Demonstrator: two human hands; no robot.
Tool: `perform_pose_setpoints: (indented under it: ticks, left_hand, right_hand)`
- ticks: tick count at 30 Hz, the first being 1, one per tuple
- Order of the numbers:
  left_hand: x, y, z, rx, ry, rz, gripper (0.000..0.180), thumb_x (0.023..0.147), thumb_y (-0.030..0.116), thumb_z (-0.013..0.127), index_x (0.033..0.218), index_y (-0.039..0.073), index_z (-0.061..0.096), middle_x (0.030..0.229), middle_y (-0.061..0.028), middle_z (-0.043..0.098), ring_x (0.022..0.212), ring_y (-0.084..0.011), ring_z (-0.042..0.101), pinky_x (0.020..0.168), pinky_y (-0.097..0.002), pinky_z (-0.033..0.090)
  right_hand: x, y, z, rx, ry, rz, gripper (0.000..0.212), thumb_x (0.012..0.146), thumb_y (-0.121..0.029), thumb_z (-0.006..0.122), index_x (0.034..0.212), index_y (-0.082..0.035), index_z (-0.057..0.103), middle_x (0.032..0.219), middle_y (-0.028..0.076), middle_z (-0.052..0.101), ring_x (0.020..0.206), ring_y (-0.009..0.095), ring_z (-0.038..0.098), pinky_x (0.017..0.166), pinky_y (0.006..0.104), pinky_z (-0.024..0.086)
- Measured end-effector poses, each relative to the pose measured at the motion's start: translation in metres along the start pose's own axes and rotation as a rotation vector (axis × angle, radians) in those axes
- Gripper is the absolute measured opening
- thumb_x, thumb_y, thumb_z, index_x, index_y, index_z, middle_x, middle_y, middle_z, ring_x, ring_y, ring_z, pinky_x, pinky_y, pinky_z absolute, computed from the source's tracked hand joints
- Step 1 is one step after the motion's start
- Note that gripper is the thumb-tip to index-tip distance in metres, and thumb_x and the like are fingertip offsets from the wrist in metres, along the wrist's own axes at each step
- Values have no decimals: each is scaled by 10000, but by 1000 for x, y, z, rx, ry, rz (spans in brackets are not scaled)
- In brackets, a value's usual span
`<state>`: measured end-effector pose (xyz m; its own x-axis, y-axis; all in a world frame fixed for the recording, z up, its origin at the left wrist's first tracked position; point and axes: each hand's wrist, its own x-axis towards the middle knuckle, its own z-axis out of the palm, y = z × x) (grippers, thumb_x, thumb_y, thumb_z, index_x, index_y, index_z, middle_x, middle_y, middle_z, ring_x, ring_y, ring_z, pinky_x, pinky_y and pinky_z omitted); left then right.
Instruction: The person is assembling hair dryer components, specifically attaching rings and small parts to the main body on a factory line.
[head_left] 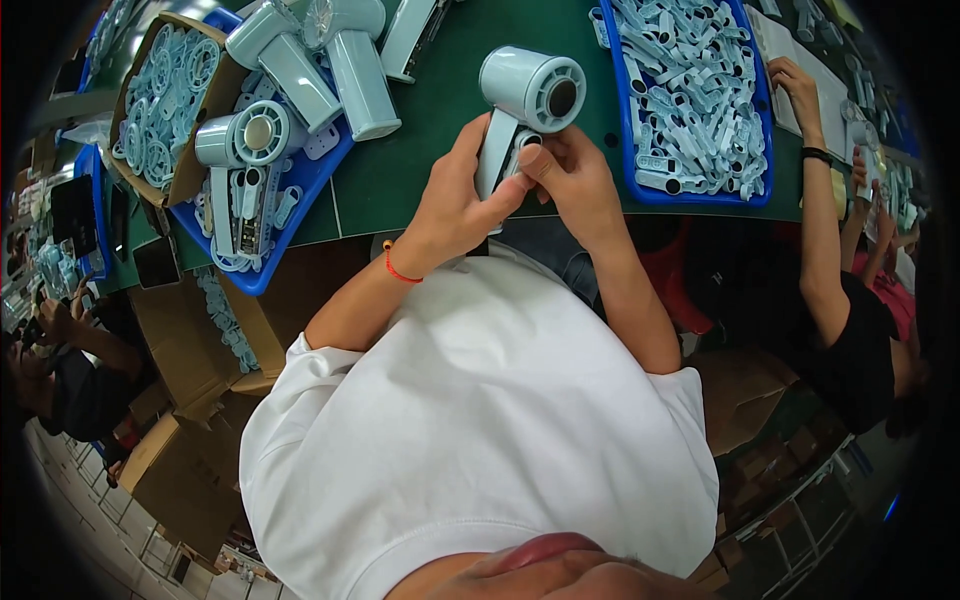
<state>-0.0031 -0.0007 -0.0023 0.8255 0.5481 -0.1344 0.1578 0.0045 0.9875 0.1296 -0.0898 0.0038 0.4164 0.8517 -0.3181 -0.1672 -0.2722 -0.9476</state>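
Note:
A light-blue handheld fan [530, 88], its round head tipped up and its handle toward me, is between my two hands above the green table [430, 120]. My left hand [468, 190] is closed round the handle's left side, thumb along its front. From the other side my right hand [575, 180] grips the handle, its thumb pressing near the top of the front, by a small light-blue piece that the thumb partly covers. The fingers behind the handle are hidden. A red cord bracelet [400, 272] is on my left wrist.
To the right, a blue tray [768, 150] holds many small light-blue parts. At the left are a cardboard box [196, 185] of ring-shaped parts, a blue tray [318, 195] and more fans [362, 85]. A co-worker's arm [818, 200] reaches over the table's right side.

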Motion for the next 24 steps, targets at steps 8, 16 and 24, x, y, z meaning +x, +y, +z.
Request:
perform_pose_setpoints:
  ticks: [8,16,24]
  left_hand:
    - [-5,11,7,429,404,578,759,648,61,580,1337,-44,279,1187,-192,346,1106,-291,339,927,-364,335]
    - [-39,-6,10,398,-8,791,327,561,-132,522,835,18,616,611,-47,522,504,-188,475,481,-297,357]
    - [-29,40,11,777,257,1008,281,595,53,676,871,70,631,858,-25,592,864,-209,564,778,-377,423]
  right_hand:
    - [5,14,0,-126,-154,-384,593,762,-104,703,1267,-13,405,1158,106,533,1051,192,519,896,315,425]
    - [24,14,3,-398,70,-864,209,768,-112,663,941,-64,554,829,24,567,691,134,534,621,286,437]
    - [12,-2,8,-1044,-38,-790,628,663,-18,680,1242,-48,438,1105,102,531,1031,268,509,868,366,406]
